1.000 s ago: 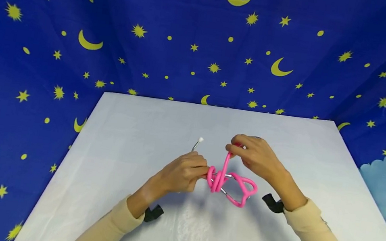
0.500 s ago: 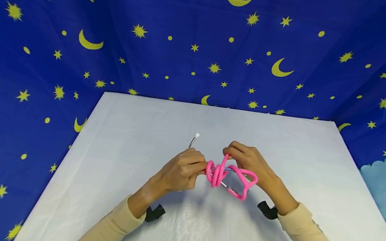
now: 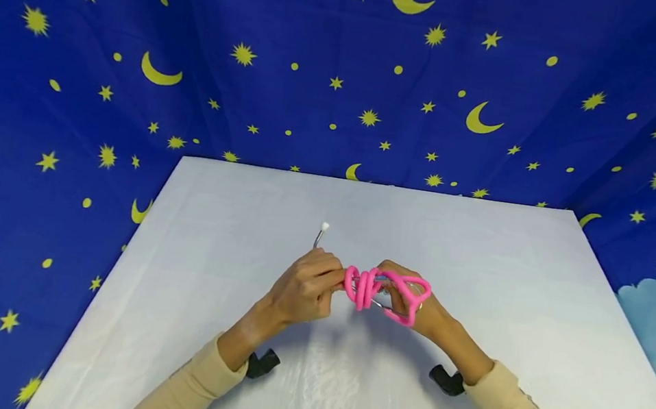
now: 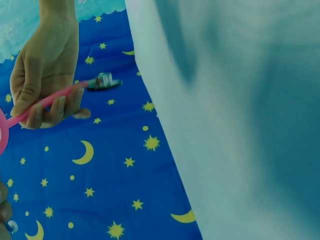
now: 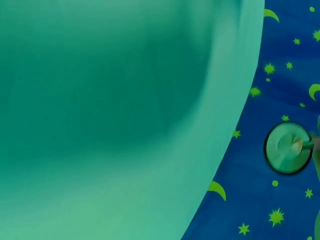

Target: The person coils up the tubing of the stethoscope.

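A stethoscope with pink tubing (image 3: pixel 365 291) is held in the air above the table, its tube wound in several turns round the metal ear tubes. My left hand (image 3: pixel 306 286) grips the ear-tube end, and one white eartip (image 3: pixel 325 226) sticks out above the fist. Behind the pink loop at the other end, my right hand (image 3: pixel 429 319) is partly covered. In the left wrist view the right hand (image 4: pixel 50 75) pinches the free pink tube between thumb and fingers. The round chest piece (image 5: pixel 282 152) hangs at that tube's end.
Below the hands lies a white table (image 3: pixel 239 220), with a blue curtain (image 3: pixel 300 35) of yellow moons and stars behind it. A black wrist mount (image 3: pixel 263 364) sits under the left wrist and another black mount (image 3: pixel 446 380) under the right.
My right hand has moved down, from above the coil to behind the loop, drawing the tube with it. The left hand and stethoscope have shifted slightly left and up.
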Demonstrator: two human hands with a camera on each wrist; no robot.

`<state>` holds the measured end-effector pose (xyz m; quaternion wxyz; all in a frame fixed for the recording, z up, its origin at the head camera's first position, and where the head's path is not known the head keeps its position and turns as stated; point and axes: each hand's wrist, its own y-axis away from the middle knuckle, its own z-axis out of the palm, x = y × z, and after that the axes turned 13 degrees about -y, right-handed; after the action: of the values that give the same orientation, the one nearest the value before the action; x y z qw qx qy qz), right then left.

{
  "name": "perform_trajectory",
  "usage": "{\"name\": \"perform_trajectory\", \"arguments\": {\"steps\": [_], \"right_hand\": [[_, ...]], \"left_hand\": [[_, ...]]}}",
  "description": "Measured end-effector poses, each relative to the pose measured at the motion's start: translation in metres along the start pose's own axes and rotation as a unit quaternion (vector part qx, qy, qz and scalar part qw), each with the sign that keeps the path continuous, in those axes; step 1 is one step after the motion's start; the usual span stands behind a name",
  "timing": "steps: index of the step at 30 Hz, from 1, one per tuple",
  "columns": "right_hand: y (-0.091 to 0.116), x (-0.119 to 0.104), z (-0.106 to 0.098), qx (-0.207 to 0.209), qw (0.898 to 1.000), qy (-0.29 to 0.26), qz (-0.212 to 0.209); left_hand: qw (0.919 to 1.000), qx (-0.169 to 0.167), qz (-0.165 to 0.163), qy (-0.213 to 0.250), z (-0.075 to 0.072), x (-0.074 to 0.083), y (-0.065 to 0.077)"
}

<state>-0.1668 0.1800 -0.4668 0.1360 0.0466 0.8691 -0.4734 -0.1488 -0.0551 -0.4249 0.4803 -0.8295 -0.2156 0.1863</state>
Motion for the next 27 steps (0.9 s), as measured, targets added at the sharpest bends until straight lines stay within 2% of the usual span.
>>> {"name": "perform_trajectory", "arguments": {"steps": [1,2,3,4,6,8,11,14,17,23,27], "right_hand": [[0.001,-0.003,0.000,-0.002,1.000,-0.007,0.008],[0.000,-0.007,0.001,-0.008,0.998,-0.031,0.048],[-0.003,-0.013,-0.001,-0.022,0.995,-0.024,0.093],[-0.005,-0.016,-0.001,-0.024,0.990,-0.041,0.129],[-0.009,-0.022,0.001,-0.019,0.974,-0.087,0.207],[-0.012,-0.029,0.003,-0.019,0.961,-0.086,0.260],[-0.015,-0.037,0.009,-0.008,0.952,-0.084,0.295],[-0.017,-0.047,0.014,0.010,0.946,-0.092,0.311],[-0.020,-0.057,0.018,0.032,0.936,-0.099,0.335],[-0.026,-0.077,0.026,0.047,0.908,-0.124,0.398],[-0.031,-0.088,0.028,0.048,0.900,-0.101,0.420]], "left_hand": [[1.0000,0.003,-0.004,-0.002,0.000,0.000,0.000],[0.9999,0.005,-0.009,-0.002,0.000,0.000,-0.001],[0.9999,0.009,-0.012,-0.002,0.000,-0.001,-0.001],[0.9998,0.013,-0.017,-0.002,-0.001,-0.001,-0.001],[0.9991,0.023,-0.035,-0.001,-0.002,-0.003,-0.002],[0.9975,0.033,-0.062,0.002,-0.003,-0.006,-0.003],[0.9931,0.042,-0.109,0.004,-0.005,-0.011,-0.004],[0.9894,0.040,-0.139,0.003,-0.006,-0.015,-0.004],[0.9876,0.030,-0.154,0.000,-0.006,-0.017,-0.003],[0.9819,-0.011,-0.188,-0.021,-0.005,-0.016,-0.003],[0.9790,-0.038,-0.195,-0.047,-0.003,-0.014,-0.002]]}}
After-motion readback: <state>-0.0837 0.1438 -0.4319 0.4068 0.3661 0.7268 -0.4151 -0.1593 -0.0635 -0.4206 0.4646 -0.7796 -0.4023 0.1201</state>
